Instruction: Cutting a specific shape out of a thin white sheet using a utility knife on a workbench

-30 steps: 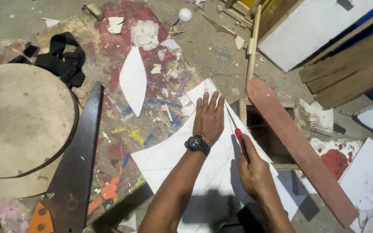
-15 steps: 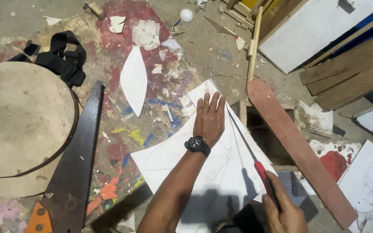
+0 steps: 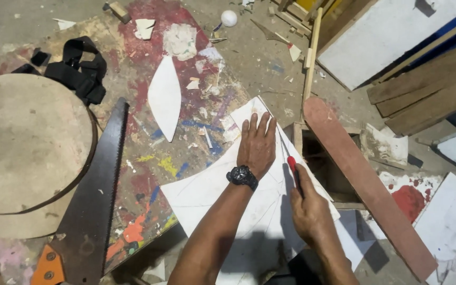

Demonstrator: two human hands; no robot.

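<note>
A white sheet (image 3: 215,192) with pencilled curves lies on a paint-stained board. My left hand (image 3: 257,145), a black watch on its wrist, presses flat on the sheet's upper part with fingers spread. My right hand (image 3: 310,211) grips a red-handled cutting knife (image 3: 293,168) whose tip rests on the sheet's right side, just right of my left hand.
A handsaw with an orange handle (image 3: 93,203) lies left of the sheet, beside a round wooden disc (image 3: 25,153). A white leaf-shaped cut-out (image 3: 164,97), a black strap (image 3: 77,68), a reddish plank (image 3: 365,182) over an open wooden box and several boards lie around.
My right hand pulled the knife down and right along the sheet, then came back up to a spot beside my left hand. The left hand stayed pressed in place.
</note>
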